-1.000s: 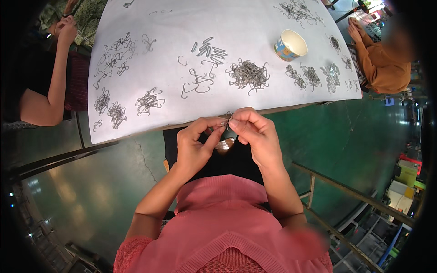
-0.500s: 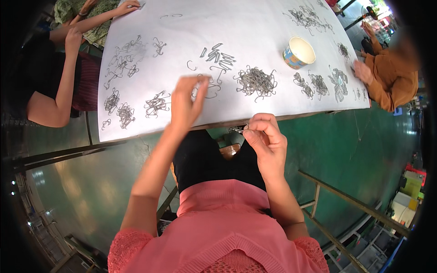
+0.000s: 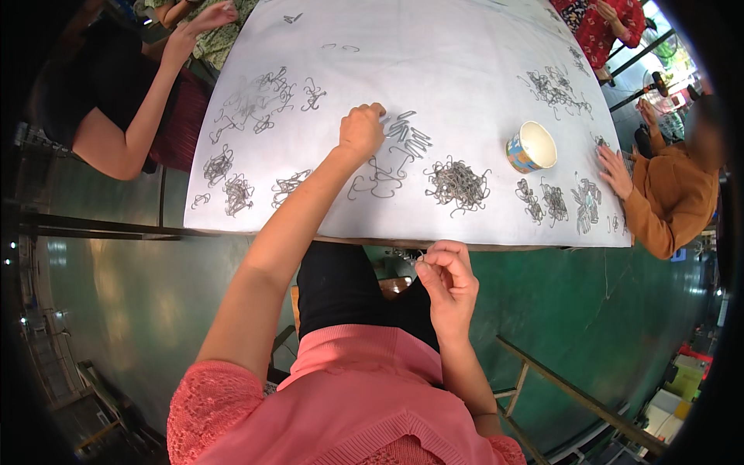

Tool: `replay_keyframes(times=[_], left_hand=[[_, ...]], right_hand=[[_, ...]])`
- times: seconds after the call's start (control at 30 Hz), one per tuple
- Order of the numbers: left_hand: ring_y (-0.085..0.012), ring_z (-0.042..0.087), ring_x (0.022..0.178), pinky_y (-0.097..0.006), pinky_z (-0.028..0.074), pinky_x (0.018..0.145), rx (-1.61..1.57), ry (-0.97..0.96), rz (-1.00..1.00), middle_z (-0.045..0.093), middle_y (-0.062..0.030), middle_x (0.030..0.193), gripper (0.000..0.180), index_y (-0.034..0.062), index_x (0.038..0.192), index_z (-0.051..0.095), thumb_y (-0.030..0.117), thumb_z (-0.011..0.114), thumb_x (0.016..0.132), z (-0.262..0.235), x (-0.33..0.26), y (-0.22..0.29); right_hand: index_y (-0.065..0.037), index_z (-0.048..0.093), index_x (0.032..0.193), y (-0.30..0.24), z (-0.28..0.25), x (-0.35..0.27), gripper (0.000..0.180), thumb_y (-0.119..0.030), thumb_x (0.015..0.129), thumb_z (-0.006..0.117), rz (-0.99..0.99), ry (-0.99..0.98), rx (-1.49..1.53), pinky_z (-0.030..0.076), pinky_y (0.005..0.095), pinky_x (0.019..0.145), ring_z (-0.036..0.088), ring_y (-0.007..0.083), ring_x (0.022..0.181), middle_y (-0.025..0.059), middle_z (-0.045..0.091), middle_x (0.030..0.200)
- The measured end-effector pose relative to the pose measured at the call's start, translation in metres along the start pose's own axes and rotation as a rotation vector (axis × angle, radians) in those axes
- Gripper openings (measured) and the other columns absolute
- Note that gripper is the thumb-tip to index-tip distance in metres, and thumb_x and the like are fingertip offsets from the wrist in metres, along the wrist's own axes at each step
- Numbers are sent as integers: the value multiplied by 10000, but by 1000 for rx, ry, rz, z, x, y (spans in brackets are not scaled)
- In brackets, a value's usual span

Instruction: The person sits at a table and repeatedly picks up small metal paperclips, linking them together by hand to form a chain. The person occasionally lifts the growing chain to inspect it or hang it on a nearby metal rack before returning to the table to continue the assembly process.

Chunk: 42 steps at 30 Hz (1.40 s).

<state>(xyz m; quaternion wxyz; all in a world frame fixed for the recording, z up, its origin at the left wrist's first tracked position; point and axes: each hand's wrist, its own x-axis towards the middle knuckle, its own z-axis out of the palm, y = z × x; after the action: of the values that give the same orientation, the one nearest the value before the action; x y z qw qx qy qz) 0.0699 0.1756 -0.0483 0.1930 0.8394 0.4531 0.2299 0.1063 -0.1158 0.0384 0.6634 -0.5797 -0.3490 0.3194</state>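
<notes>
Wire hooks (image 3: 407,133) lie in a small loose group near the middle of the table (image 3: 465,62), and my left hand (image 3: 361,130) is on its left side, fingers curled down onto the nearest pieces. The hand is closed to a loose fist; whether it already has a hook pinched I cannot tell, since the fingertips are turned away from view.

My right hand (image 3: 448,283) sits below the near edge of the table, over my lap. Thumb and forefinger are pressed together on a small metal piece; its exact form is too small to make out.

Status, as judged from the layout:
- A dense tangle of hooks (image 3: 459,184) lies just right of my left hand, toward the near edge. It appears unsorted.
- A few larger bent wires (image 3: 377,177) lie between that tangle and my left forearm.
- Smaller clusters (image 3: 225,180) sit toward the near left corner; more clusters (image 3: 554,203) sit toward the near right corner, beside a paper cup (image 3: 532,146).

I judge the work as partly done: many hooks remain spread over the table, and the piece in my right hand is not yet set down.

Other persons' hands work at the left and right edges.
</notes>
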Motion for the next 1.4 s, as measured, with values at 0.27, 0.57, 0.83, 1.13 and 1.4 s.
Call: replay_keyframes(times=[0.27, 0.57, 0.83, 1.13, 1.4], left_hand=[[-122, 609, 821, -274, 485, 777, -952, -384, -229, 655, -47, 851, 159, -23, 924, 646, 132, 641, 884, -84, -112, 54], [-106, 623, 829, -249, 492, 787, -1145, -422, -279, 670, -39, 885, 92, -13, 927, 648, 65, 642, 878, -119, -178, 92], [-219, 557, 1060, -339, 439, 897, -825, -104, 104, 621, -79, 1083, 102, 48, 873, 706, 57, 724, 773, -115, -193, 81], [-275, 521, 1121, -411, 407, 955, -826, -103, 300, 613, -34, 1045, 113, 74, 863, 705, 83, 733, 754, -64, -198, 28], [-278, 481, 1218, -512, 294, 1077, -811, -152, 339, 600, -34, 1069, 93, 87, 812, 665, 115, 736, 758, -49, -189, -4]], right_hand=[[-35, 649, 837, 14, -2, 1, 81, -41, 786, 713, -78, 1, -108, 366, 203, 583, 429, 82, 652, 41, 553, 949], [-48, 657, 844, 12, 4, -1, 89, -59, 783, 723, -159, 3, -217, 369, 220, 560, 461, 91, 680, 38, 554, 945], [-43, 640, 897, 15, 7, -5, 111, -46, 798, 690, -176, -15, -266, 393, 225, 591, 500, 107, 730, 57, 552, 963], [-56, 624, 959, 21, 21, 105, 92, -68, 891, 562, -219, -150, -523, 448, 268, 657, 580, 159, 825, 51, 596, 924], [-99, 641, 1007, 79, 141, 244, 189, -44, 866, 527, -423, -523, -799, 472, 357, 820, 583, 271, 976, 57, 598, 1072]])
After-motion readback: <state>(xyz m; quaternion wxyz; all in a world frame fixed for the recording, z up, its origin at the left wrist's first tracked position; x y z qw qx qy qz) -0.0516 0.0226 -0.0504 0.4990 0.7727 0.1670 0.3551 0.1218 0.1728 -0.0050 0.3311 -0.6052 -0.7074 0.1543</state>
